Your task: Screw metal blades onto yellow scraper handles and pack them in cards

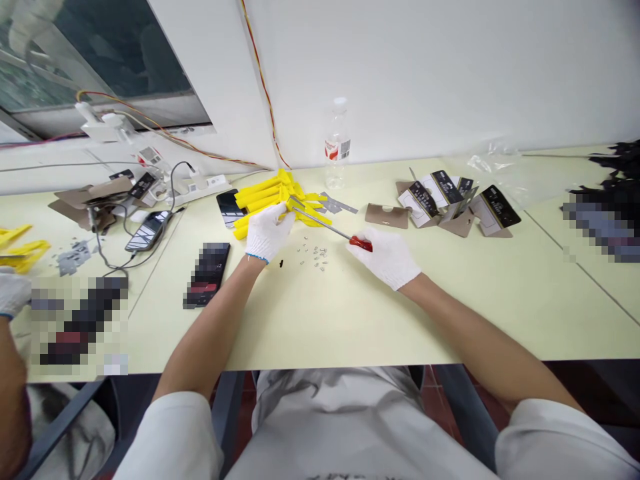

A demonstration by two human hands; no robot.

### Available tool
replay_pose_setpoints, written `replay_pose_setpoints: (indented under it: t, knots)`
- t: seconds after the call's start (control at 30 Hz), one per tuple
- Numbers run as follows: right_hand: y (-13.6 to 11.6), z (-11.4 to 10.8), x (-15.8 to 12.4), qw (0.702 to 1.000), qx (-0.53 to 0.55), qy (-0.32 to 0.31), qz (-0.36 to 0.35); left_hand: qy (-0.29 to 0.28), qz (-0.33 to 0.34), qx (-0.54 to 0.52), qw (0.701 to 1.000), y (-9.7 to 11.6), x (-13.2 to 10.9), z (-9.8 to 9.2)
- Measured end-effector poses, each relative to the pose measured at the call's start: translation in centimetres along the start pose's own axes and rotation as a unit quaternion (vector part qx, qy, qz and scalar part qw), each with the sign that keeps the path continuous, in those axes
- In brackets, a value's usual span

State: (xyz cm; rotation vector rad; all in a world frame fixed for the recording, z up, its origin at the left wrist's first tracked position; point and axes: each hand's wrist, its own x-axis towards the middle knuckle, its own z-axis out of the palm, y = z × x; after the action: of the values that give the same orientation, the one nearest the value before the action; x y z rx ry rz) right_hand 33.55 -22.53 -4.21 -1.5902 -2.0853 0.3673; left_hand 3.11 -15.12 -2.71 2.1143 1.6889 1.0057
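My right hand [384, 257], in a white knit glove, is closed around the red handle of a screwdriver [361, 244]. Its long metal shaft points left, and the tip is by the fingers of my left hand [269, 232], also gloved. Those fingers are pinched on a yellow piece [291, 204] at the front of a pile of long yellow pieces [270, 190]; the exact grip is partly hidden. Several small shiny screws [320, 257] lie scattered on the table between my hands. A tiny black part [281, 264] is just below my left hand.
Flat grey plates [340, 204] lie right of the pile, and a clear bottle [337, 143] stands behind. Cardboard packaging [440, 203] is at right. A dark phone [207, 275] lies left of my forearm. A co-worker's gloved hand [13, 292] shows at far left, near phones and cables.
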Motion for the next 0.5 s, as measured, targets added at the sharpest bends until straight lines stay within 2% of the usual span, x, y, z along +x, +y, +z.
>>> replay_pose_setpoints:
  t: [0.23, 0.43, 0.5]
  knots:
    - [-0.39, -0.24, -0.04, 0.999, -0.014, -0.032, 0.017, 0.005, -0.01, 0.008, 1.0, 0.23, -0.05, -0.18]
    - [-0.9, -0.72, 0.14, 0.986, 0.102, -0.126, 0.026, 0.004, -0.001, 0.013, 1.0, 0.04, 0.01, -0.05]
    - [-0.89, -0.56, 0.14, 0.985, 0.123, -0.115, 0.045, 0.002, 0.0, 0.006, 1.0, -0.09, 0.08, 0.05]
